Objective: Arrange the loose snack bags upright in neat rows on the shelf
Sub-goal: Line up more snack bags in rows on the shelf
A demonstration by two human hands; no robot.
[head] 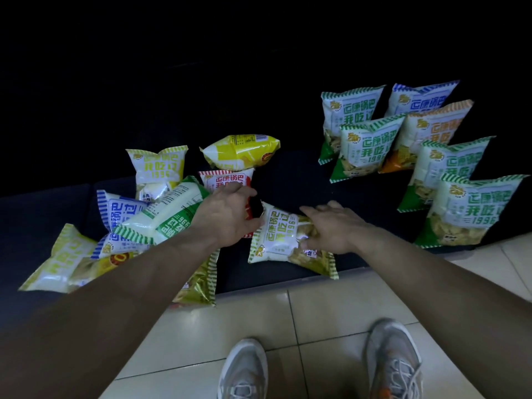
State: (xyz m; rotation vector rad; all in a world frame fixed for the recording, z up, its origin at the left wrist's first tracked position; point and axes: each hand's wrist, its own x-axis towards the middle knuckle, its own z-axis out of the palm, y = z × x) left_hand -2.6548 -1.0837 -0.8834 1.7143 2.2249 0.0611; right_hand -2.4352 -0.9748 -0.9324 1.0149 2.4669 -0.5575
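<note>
Landmark: the olive bag [283, 239] lying flat near the front edge of the dark shelf [302, 174].

Far left of it, a loose heap [121, 226] of bags lies on the shelf: yellow, blue and green ones overlapping, some face down. Behind the olive bag and slightly left, a red bag [227, 180] stands with a yellow bag [240, 151] lying across its top.

The left hand [227, 216] reaches to the olive bag's left end, fingers spread and curved, touching the bag's edge but not yet closed on it. The right hand [335, 228] lies on the bag's right half, fingers loosely spread over it; whether the thumb pinches the film underneath I cannot tell.

Right of the olive bag and well apart, six bags [417, 151] already stand upright in two slanting rows, mostly green.

The step in hand looks like picking up the olive bag with both hands. Next, the grip should close on both ends, turn the bag upright with its print facing forward, and set it in line with the standing rows. The puffy film may slip or topple its neighbours.
</note>
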